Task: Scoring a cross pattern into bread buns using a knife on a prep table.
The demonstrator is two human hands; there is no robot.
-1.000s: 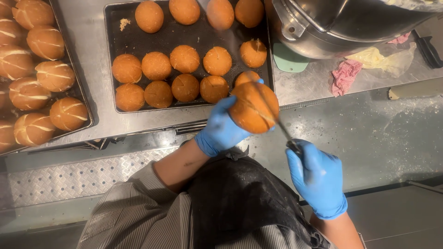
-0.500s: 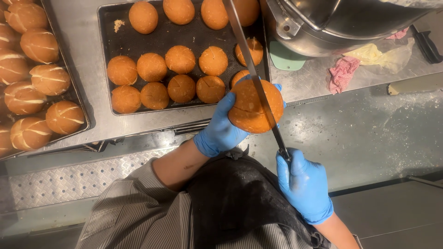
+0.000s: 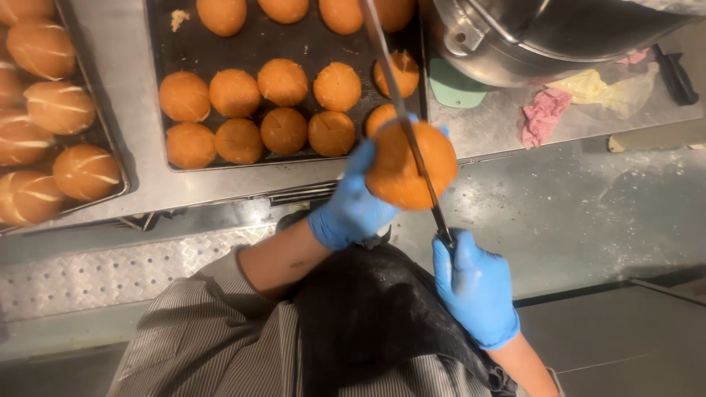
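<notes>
My left hand (image 3: pixel 354 202), in a blue glove, holds a round golden bun (image 3: pixel 412 163) up in front of my chest. A long thin knife (image 3: pixel 401 110) lies across the bun's top, its blade running up past the tray. My right hand (image 3: pixel 474 287), also gloved in blue, grips the knife's handle just below and right of the bun. Behind the bun sits a dark baking tray (image 3: pixel 309 44) with several more round buns (image 3: pixel 283 81) in rows.
A second tray (image 3: pixel 121 173) at the left holds several scored loaves (image 3: pixel 59 106). A large steel mixing bowl (image 3: pixel 529 40) stands at the top right, with a green scraper (image 3: pixel 452 84), pink and yellow cloths (image 3: pixel 544 117) and a dusty steel counter (image 3: pixel 588 213) beside it.
The knife has swung from low beside the bun to lying across its top, blade pointing away. My right hand moved left, closer to the bun. The bun stayed in my left hand.
</notes>
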